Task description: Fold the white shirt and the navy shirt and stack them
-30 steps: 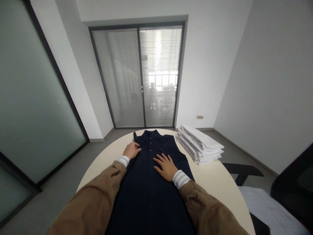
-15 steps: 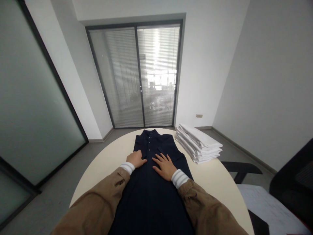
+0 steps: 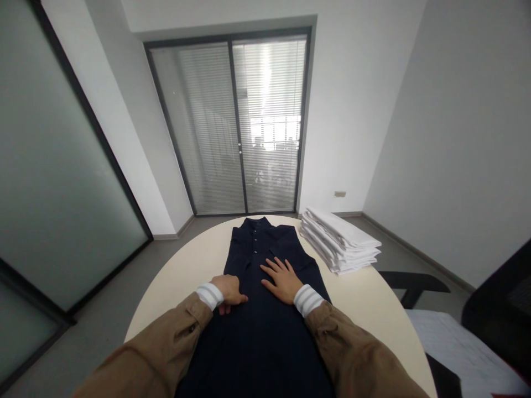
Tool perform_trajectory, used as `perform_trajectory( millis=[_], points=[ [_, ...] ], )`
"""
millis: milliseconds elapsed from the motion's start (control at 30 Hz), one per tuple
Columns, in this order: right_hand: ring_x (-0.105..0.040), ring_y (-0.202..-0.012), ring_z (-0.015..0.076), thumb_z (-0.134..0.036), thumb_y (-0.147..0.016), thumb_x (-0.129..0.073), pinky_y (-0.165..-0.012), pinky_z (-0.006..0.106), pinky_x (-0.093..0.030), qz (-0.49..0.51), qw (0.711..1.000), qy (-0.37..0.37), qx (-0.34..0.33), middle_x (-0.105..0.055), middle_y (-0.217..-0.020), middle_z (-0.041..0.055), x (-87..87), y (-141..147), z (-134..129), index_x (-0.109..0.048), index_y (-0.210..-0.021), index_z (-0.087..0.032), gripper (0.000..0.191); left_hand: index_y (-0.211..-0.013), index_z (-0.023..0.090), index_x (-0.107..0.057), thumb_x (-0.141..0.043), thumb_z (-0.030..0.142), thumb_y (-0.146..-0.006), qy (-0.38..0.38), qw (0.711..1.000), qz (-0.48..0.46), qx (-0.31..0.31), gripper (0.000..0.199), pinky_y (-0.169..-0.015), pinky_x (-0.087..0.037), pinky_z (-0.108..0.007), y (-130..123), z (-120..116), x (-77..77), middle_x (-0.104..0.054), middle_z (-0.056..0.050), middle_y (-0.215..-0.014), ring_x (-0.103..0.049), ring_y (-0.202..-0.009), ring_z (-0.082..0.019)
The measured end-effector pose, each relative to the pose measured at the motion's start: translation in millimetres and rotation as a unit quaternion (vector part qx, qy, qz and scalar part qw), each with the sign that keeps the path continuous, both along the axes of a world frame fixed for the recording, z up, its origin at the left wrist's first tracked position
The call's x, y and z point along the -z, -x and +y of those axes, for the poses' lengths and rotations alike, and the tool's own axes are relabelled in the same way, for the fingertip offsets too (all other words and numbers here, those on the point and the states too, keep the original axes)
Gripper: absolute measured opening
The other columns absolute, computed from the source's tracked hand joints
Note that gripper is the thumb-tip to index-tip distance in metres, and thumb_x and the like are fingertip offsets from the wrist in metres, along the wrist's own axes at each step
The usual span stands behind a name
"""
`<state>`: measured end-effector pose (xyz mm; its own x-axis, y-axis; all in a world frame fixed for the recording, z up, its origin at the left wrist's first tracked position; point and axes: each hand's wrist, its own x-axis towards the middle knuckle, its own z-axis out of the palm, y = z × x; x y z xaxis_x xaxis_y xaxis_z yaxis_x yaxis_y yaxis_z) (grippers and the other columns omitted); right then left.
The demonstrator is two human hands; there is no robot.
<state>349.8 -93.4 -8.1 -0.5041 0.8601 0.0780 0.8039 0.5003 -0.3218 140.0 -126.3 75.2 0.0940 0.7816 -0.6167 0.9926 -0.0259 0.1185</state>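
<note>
A dark navy button-up shirt (image 3: 265, 331) lies lengthwise on the round table, its collar at the far end and a short row of buttons below it. On the shirt's left edge rests my left hand (image 3: 229, 290), fingers curled under and thumb stretched across the cloth. It looks closed on the fabric there, though the palm side is hidden. My right hand (image 3: 284, 281) lies flat on the right half of the shirt, fingers spread, holding nothing. Both forearms, in brown sleeves with striped white cuffs, cover parts of the shirt's sides.
A stack of folded white cloths (image 3: 338, 240) stands at the table's back right. The cream round table (image 3: 166, 298) has a curved edge. A black chair (image 3: 501, 298) with an armrest is at the right, papers (image 3: 460, 348) beside it. Beyond the table stands a glass partition with blinds (image 3: 207, 138).
My left hand has slid toward me along the shirt's left edge, and its curled fingertips now show below the palm. My right hand stays flat in nearly the same place.
</note>
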Motion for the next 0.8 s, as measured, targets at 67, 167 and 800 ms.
perform_trajectory(
  millis=[67, 167, 800],
  points=[
    [-0.016, -0.15, 0.0323, -0.06, -0.097, -0.035, -0.12, 0.057, -0.007, -0.001, 1.0, 0.001, 0.0, -0.029, -0.162, 0.0038, -0.5, -0.1, 0.0, -0.04, -0.151, -0.03, 0.062, -0.046, 0.016, -0.056, -0.066, 0.038, -0.081, 0.048, 0.999, 0.006, 0.002, 0.042, -0.066, -0.057, -0.034, 3.2, -5.3, -1.6, -0.071, -0.011, -0.06, -0.068, -0.053, -0.021],
    [-0.017, -0.15, 0.0326, -0.061, -0.097, -0.034, -0.119, 0.058, -0.008, 0.001, 1.0, 0.0, -0.001, -0.03, -0.161, 0.0039, -0.3, -0.3, 0.2, -0.041, -0.15, -0.03, 0.062, -0.046, 0.017, -0.056, -0.07, 0.03, -0.076, 0.095, 0.995, -0.011, 0.01, 0.036, -0.06, -0.055, -0.032, 12.4, -12.7, 0.3, -0.072, -0.012, -0.062, -0.068, -0.054, -0.022],
    [-0.015, -0.151, 0.0309, -0.064, -0.096, -0.033, -0.12, 0.056, -0.006, -0.006, 1.0, -0.001, -0.02, -0.028, -0.162, 0.001, 3.0, -6.0, 11.8, -0.039, -0.15, -0.034, 0.062, -0.068, 0.017, -0.057, -0.064, 0.044, -0.089, 0.3, 0.932, -0.203, 0.033, 0.035, -0.052, -0.047, -0.023, 25.2, -3.1, 26.7, -0.072, -0.004, -0.067, -0.066, -0.054, -0.014]
  ],
)
